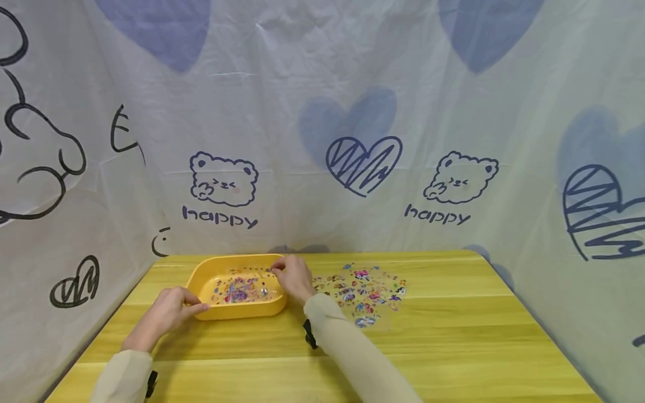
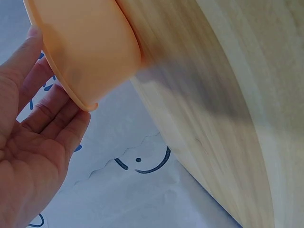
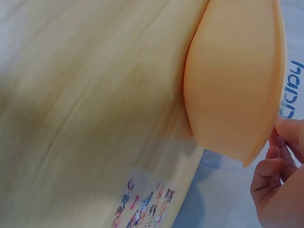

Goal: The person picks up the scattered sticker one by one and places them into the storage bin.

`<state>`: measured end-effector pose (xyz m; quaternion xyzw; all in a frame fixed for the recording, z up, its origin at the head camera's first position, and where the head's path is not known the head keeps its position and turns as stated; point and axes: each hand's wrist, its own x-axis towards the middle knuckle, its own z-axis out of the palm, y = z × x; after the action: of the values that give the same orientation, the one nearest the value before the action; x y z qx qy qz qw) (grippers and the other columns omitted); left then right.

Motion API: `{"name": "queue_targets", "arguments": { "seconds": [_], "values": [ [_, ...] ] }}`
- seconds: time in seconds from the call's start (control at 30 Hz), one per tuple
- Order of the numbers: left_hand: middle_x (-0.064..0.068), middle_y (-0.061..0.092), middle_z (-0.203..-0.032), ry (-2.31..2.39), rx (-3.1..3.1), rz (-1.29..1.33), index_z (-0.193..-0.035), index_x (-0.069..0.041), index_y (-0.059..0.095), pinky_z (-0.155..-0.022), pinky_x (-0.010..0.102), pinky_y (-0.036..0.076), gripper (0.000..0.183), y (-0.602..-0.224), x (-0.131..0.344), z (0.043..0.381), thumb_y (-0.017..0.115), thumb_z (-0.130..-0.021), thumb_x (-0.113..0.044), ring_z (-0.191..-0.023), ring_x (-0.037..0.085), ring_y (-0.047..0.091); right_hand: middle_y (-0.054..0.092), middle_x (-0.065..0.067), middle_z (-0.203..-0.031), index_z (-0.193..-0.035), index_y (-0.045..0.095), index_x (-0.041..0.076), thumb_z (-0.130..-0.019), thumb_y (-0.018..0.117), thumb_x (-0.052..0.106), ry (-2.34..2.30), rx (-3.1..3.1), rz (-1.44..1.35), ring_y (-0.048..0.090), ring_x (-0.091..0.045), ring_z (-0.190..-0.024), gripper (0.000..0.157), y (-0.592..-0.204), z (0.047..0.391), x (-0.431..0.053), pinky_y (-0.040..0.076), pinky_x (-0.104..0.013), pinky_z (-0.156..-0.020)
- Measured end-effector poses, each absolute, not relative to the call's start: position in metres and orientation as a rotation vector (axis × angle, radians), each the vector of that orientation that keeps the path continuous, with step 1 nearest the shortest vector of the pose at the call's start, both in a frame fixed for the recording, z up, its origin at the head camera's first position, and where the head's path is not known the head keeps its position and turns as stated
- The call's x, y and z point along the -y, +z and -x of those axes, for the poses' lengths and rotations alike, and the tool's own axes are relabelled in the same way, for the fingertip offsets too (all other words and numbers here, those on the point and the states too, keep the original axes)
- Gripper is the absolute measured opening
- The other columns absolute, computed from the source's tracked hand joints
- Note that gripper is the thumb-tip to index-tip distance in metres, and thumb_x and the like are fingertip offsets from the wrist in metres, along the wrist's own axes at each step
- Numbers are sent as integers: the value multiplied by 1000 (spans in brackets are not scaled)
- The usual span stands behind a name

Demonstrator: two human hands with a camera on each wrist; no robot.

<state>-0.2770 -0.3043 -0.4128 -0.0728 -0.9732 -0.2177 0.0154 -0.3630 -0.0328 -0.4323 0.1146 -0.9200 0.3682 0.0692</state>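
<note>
A yellow plastic basin (image 1: 242, 311) stands on the table's left half. Inside it lie clear sticker sheets (image 1: 242, 291) printed with small colourful figures. My left hand (image 1: 173, 308) grips the basin's front left corner, thumb along the front rim. In the left wrist view, its thumb (image 2: 32, 45) and fingers lie around the rim. Over the basin's right rim reaches my right hand (image 1: 296, 277), thumb and fingertips pinched together at the edge of a clear sheet. The right wrist view has that hand (image 3: 280, 180) at the rim, its other fingers curled; what it pinches is mostly hidden.
More clear sheets with colourful stickers (image 1: 370, 294) are spread on the wood-grain table (image 1: 453, 336), right of the basin. A white cloth (image 1: 292, 224) with hearts and bear drawings hangs close behind the table and along both sides.
</note>
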Motion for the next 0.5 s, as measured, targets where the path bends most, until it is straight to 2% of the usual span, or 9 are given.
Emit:
{"name": "queue_targets", "arguments": {
  "seconds": [0.17,0.5],
  "values": [
    [11,74,-89,-684,3018,236,-87,-4,78,-63,30,43,25,-413,304,276,76,-86,-29,-73,16,52,74,4,-104,-110,75,19,-95,66,24,1060,2764,-355,66,-12,-92,19,-433,363,33,51,-27,-75],
    [9,73,-86,-694,3021,233,-85,-6,79,-60,27,38,24,-413,305,276,76,-85,-30,-70,16,49,74,1,-103,-110,75,15,-95,65,19,1094,2745,-417,66,-12,-90,18,-435,360,21,52,-26,-75]
  ]
}}
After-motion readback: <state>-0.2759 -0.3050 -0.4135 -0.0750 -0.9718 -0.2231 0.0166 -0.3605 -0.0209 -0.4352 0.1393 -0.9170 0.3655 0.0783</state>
